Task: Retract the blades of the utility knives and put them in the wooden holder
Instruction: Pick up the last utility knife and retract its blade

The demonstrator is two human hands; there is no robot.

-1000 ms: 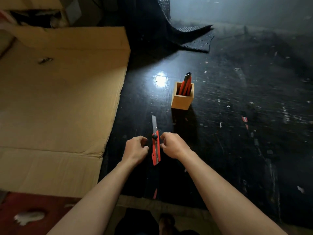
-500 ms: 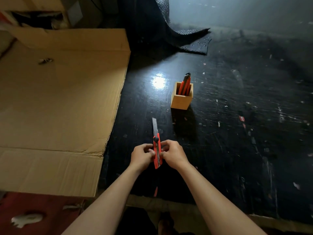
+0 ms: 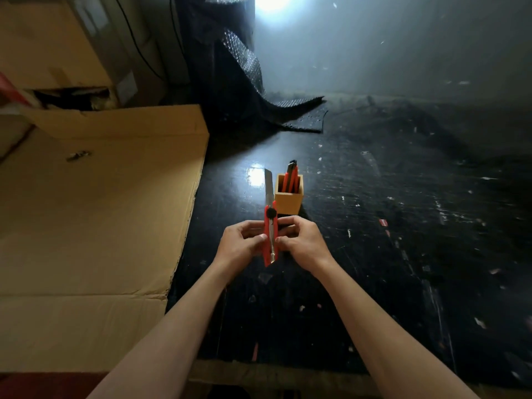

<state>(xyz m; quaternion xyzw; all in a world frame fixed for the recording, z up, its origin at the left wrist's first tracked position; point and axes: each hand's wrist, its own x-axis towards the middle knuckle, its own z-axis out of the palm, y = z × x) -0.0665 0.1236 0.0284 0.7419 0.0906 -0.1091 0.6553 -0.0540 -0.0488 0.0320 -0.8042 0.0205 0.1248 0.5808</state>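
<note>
I hold a red utility knife (image 3: pixel 271 234) between both hands above the dark table, its long blade pointing away from me and fully out. My left hand (image 3: pixel 240 246) grips the handle's left side; my right hand (image 3: pixel 302 240) grips the right side. A black slider knob sits at the handle's far end. Just beyond the blade stands the square wooden holder (image 3: pixel 288 200), with two red knives (image 3: pixel 290 177) upright inside.
A large flattened cardboard sheet (image 3: pixel 95 220) covers the table's left side. Black bubble wrap (image 3: pixel 250 105) drapes down at the back. Cardboard boxes (image 3: pixel 57 47) stand at the far left. The dark table (image 3: pixel 403 240) is scratched and speckled with bits of debris.
My hands closed on the red knife and lifted it off the table. It now sits raised nearer the holder. The camera has tilted up.
</note>
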